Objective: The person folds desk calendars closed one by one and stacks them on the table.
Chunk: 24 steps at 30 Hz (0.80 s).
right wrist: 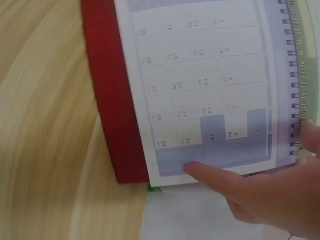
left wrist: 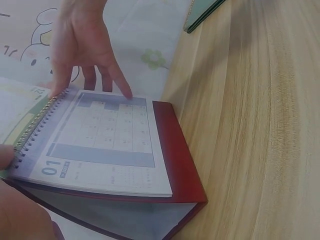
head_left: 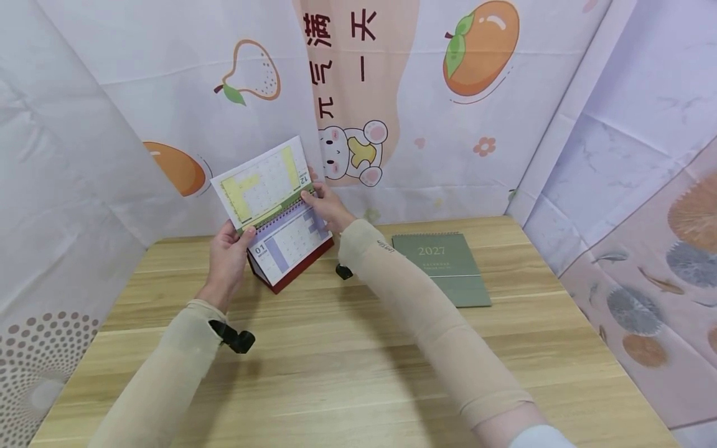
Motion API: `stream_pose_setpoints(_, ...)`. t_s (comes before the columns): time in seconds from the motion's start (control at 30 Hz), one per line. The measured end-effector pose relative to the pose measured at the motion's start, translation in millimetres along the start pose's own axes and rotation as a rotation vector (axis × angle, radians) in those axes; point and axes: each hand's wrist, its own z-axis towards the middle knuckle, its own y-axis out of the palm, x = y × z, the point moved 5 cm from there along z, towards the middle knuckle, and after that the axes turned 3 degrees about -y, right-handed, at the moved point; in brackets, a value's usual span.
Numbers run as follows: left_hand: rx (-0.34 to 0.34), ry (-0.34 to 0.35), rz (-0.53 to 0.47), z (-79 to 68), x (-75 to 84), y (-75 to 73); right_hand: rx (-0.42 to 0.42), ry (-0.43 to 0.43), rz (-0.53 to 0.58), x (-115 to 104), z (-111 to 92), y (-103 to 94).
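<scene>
Head view: left of the green 2027 calendar (head_left: 442, 264), my left hand (head_left: 226, 258) and right hand (head_left: 332, 210) pinch the red-based desk calendar (head_left: 285, 230) beside its rings (right wrist: 293, 85); I'd press evenly, avoiding creases.

The head view looks forward and down from high over the near side of the table (head_left: 313, 386), far enough back to take in both far corners. The left wrist view is close, facing rightward across the 01 page (left wrist: 100, 130), with the table along its right side. The right wrist view, closest of all, faces leftward and down; its exact tilt is hard to judge. Both wrist views share that page and the coil (right wrist: 293, 85).
</scene>
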Motion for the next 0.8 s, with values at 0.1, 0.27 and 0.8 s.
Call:
stream_pose_setpoints(0.1, -0.008, -0.004, 0.039, -1.8, 1.6, 1.6, 0.022, -0.01, -0.001, 1, -2, -2.4)
stream_pose_setpoints(0.27, -0.019, -0.044, 0.124, -4.4, 5.3, 0.6, -0.01, -0.003, 0.037, 0, -8, -4.2)
stream_pose_setpoints(0.8, -0.008, 0.081, 0.323, -7.7, 11.2, 0.1, -0.097, 0.006, 0.072, -31, -36, -27.9)
